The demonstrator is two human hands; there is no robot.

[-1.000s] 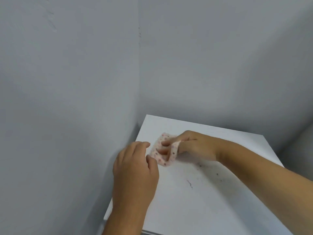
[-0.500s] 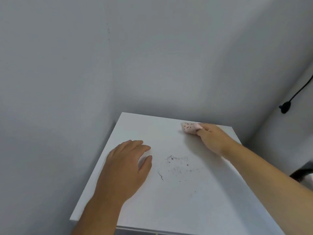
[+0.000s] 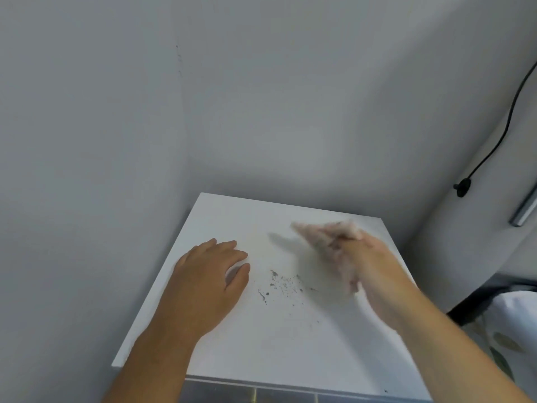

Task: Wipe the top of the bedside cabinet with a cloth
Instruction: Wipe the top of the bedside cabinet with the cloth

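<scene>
The white top of the bedside cabinet [image 3: 279, 338] fills the lower middle of the head view. Dark specks of dirt [image 3: 283, 285] lie scattered near its centre. My right hand [image 3: 369, 266] is blurred by motion over the right part of the top and holds a pale pink dotted cloth [image 3: 322, 237], which touches the surface just right of the dirt. My left hand [image 3: 206, 280] rests flat on the left part of the top, fingers spread, holding nothing.
Grey walls meet in a corner directly behind and left of the cabinet. A black cable [image 3: 499, 135] with a plug hangs on the right wall above a metal handle [image 3: 524, 210]. White patterned fabric [image 3: 511, 324] lies at the lower right.
My right hand has swept the cloth from the back right edge toward the front, closer to the dirt. My left hand stays flat in the same place.
</scene>
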